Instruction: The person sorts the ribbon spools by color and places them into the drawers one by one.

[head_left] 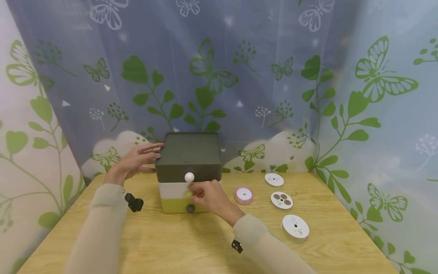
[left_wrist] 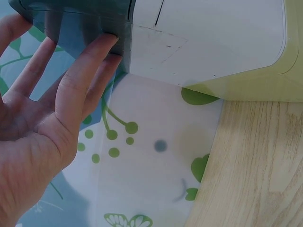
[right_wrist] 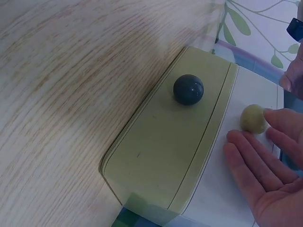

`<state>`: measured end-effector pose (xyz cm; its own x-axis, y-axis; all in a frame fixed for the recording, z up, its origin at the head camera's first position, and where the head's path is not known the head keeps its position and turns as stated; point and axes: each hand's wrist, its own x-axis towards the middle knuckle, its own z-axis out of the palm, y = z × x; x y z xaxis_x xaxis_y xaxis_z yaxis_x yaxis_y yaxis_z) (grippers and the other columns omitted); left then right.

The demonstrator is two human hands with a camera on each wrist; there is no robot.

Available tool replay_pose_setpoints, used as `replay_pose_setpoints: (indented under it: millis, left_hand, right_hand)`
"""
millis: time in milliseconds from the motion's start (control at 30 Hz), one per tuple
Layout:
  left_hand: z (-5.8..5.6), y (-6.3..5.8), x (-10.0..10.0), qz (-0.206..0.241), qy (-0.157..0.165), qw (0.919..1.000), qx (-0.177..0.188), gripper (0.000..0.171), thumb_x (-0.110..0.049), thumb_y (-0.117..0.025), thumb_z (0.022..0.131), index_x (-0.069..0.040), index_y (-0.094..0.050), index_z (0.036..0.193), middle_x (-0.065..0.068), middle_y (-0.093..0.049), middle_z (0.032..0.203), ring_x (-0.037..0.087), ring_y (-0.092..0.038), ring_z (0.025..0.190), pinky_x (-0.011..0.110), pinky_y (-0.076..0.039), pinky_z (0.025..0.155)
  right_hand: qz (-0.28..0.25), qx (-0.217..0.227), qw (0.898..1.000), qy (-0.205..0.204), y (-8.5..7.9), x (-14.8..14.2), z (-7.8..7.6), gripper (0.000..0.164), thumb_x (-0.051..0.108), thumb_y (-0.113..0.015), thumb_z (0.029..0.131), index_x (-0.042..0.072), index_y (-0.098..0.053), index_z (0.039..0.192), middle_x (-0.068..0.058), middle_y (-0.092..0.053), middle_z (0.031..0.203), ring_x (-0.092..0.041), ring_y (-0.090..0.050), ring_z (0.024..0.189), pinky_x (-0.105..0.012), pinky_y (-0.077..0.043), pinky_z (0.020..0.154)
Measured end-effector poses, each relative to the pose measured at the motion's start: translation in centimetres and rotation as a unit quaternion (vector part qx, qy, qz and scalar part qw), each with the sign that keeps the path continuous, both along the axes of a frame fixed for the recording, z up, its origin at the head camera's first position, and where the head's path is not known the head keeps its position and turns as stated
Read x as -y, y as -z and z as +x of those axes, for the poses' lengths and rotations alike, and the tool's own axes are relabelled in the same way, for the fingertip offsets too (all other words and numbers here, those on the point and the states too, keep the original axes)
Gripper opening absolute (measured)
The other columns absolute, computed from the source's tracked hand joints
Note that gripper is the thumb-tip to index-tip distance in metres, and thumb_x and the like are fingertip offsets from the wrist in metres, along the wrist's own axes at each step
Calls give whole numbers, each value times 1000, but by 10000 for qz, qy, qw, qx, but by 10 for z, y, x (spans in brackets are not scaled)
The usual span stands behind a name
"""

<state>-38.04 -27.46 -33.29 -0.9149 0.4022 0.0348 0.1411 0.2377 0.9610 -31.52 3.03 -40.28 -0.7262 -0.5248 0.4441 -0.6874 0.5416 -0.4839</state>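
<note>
A small three-drawer box stands on the table, with a dark top drawer [head_left: 172, 173], a white middle drawer [head_left: 171, 190] and a yellow bottom drawer [head_left: 172, 205]. My right hand [head_left: 212, 196] is at its front, thumb and index finger at the yellow knob [right_wrist: 253, 119] of the white drawer; its other fingers lie nearly straight beside the knob. My left hand [head_left: 135, 161] rests its fairly straight fingertips against the dark upper left side, also seen in the left wrist view. A white knob [head_left: 189, 177] sits above, and a dark knob [right_wrist: 188, 89] is on the yellow drawer.
Right of the box on the wooden table [head_left: 154, 243] lie a pink-rimmed spool [head_left: 243, 194] and several white spools, the largest spool [head_left: 295, 227] being nearest me. A patterned curtain [head_left: 239, 95] hangs behind the table.
</note>
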Motion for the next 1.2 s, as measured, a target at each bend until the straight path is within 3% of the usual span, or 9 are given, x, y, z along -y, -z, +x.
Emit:
replay_pose_setpoints:
  millis: [133, 467, 767, 1033, 1200]
  left_hand:
    - [0, 1, -1, 23, -1, 10000, 34, 65, -24, -56, 108, -12, -27, 165, 21, -15, 172, 44, -32, 148, 39, -60, 93]
    - [2, 0, -1, 0, 20, 10000, -19, 66, -24, -56, 108, -12, -26, 165, 20, -13, 172, 43, -31, 148, 35, -60, 89]
    - [1, 0, -1, -43, 57, 10000, -62, 65, -25, -56, 108, -12, -26, 165, 20, -14, 172, 43, -34, 146, 43, -59, 95]
    - [0, 0, -1, -27, 51, 10000, -36, 66, -26, -56, 108, -13, -26, 165, 20, -15, 172, 44, -32, 148, 51, -56, 101]
    - [0, 1, -1, -19, 62, 10000, -35, 66, -26, -57, 108, -13, -26, 165, 21, -15, 172, 45, -32, 149, 45, -58, 97]
  right_hand:
    - [116, -105, 9999, -52, 5, 2, -3, 25, 6, -81, 88, 5, -80, 112, -10, -81, 91, -18, -78, 77, -16, -58, 69]
    - [172, -238, 9996, -21, 6, 5, -5, 27, 8, -85, 85, 5, -80, 111, -7, -80, 87, -14, -76, 74, -12, -54, 66]
    - [-68, -206, 9998, -52, 9, 4, -4, 22, 4, -83, 85, 5, -81, 107, -8, -80, 87, -17, -76, 74, -13, -55, 67]
    - [43, -399, 9989, 225, 9, 4, -3, 21, 8, -83, 84, 9, -83, 105, -3, -79, 80, -12, -74, 71, -13, -51, 62]
    - [81, -478, 9983, 310, 9, 4, -2, 21, 8, -83, 84, 10, -83, 105, -3, -79, 80, -14, -74, 71, -13, -50, 61]
